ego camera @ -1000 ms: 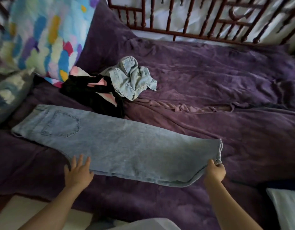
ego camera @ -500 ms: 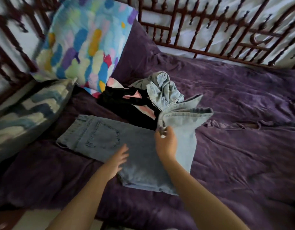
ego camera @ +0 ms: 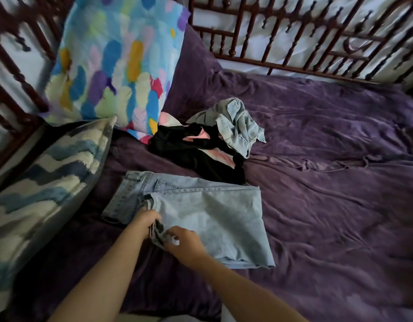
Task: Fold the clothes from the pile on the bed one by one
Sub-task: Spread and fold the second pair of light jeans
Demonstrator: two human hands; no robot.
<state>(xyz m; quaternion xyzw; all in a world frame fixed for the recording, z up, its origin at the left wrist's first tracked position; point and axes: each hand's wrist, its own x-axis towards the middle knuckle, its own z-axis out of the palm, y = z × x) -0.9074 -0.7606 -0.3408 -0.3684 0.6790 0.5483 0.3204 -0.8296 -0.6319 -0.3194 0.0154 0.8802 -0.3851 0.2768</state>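
The jeans (ego camera: 201,212) lie doubled over on the purple cover (ego camera: 328,217), with the waistband and back pocket showing at their far left and the fold at their right. Both hands meet at the jeans' near left edge. The left hand (ego camera: 146,223) has its fingers curled around the bunched leg ends, and the right hand (ego camera: 185,244) pinches the same bunch from the other side. Just beyond the jeans sits the pile (ego camera: 208,145): a black garment (ego camera: 191,156) showing pink, touching the jeans' far edge, with a crumpled denim piece (ego camera: 240,126) behind it. Left of the jeans lies a wavy-striped pillow (ego camera: 45,182). A bright feather-print pillow (ego camera: 112,66) stands beyond it, against the dark wooden rail (ego camera: 293,43).
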